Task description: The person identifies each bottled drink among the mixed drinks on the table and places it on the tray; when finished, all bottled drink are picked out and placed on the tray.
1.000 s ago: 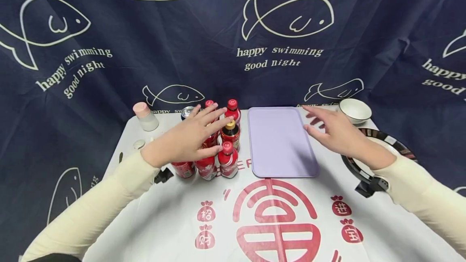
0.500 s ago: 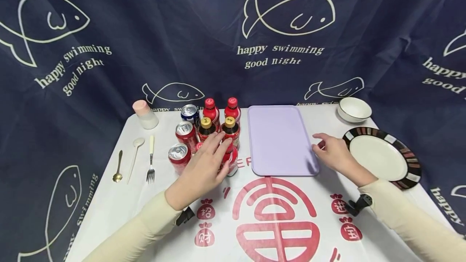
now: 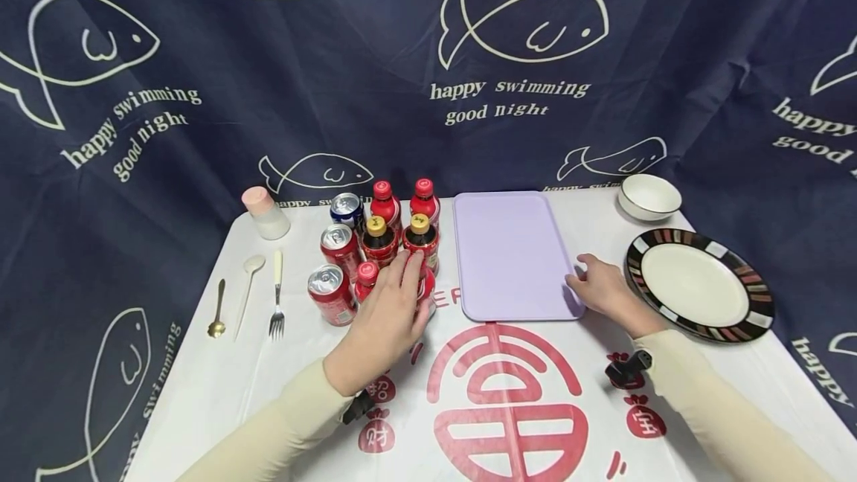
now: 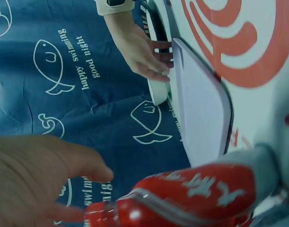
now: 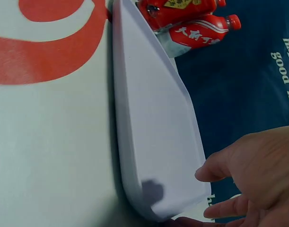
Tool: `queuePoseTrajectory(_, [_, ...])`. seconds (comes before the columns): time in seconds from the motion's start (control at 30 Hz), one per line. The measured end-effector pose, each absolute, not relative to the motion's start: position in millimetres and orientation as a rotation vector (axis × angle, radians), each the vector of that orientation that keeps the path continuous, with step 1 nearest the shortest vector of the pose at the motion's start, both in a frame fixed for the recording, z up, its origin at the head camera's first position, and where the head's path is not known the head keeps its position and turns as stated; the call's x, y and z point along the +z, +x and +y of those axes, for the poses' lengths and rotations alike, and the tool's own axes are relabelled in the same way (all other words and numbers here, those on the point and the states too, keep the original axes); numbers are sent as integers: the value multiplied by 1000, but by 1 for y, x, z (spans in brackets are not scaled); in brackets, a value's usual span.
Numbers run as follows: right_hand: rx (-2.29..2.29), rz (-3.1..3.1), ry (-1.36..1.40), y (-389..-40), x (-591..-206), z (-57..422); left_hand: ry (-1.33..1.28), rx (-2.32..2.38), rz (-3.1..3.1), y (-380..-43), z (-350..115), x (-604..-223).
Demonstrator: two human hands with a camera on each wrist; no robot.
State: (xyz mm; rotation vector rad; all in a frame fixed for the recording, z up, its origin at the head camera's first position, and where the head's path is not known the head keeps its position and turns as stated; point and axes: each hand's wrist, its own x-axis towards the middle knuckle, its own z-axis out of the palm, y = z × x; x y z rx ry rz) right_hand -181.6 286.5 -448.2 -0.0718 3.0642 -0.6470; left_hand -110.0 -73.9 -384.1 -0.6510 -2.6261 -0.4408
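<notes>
We look down at a white table (image 3: 321, 407), where a person's left hand (image 3: 384, 326) reaches forward over a red bottle (image 4: 196, 194). The bottle stands upright, its long axis vertical, and lies beneath and just beyond this hand's fingers; the left hand is much the nearer of the two. Its thumb and fingers are apart around the cap, with a gap beside the thumb, and we see no closed grip.

To the left hand's right lies a lilac tray (image 3: 515, 259), flat, its long axis running away from the person. It sits between the hands, and the right hand (image 3: 598, 288) is nearer to it, at the tray's right edge towards the near corner. That hand's fingers are spread, with the thumb over the rim; we cannot tell whether it touches.

Just past the left fingertips stands a gold-capped bottle (image 3: 421, 242); left of the hand is a red can (image 3: 332, 303). A dark-rimmed plate (image 3: 756, 300) lies right of the right hand.

From above, the left hand hides most of the red bottle. The left wrist view cuts off that hand's fingers and blurs the bottle's lower end, so we cannot make out whether any fingertip meets the cap.
</notes>
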Motion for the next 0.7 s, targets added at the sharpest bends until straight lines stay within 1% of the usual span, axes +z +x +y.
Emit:
queuePoseTrajectory(0.23, [-685,3063,-60,-185,-453,284,-574,-733,-2617,-108,-66,-407])
queuePoseTrajectory(0.4, [-704,3079,3,-186,-461,287,-528,-745,-2562,-110,-63,-416])
queuePoseTrajectory(0.7, [-736,3093,128,-192,-472,290,-446,-690,-2516,-118,-50,-422])
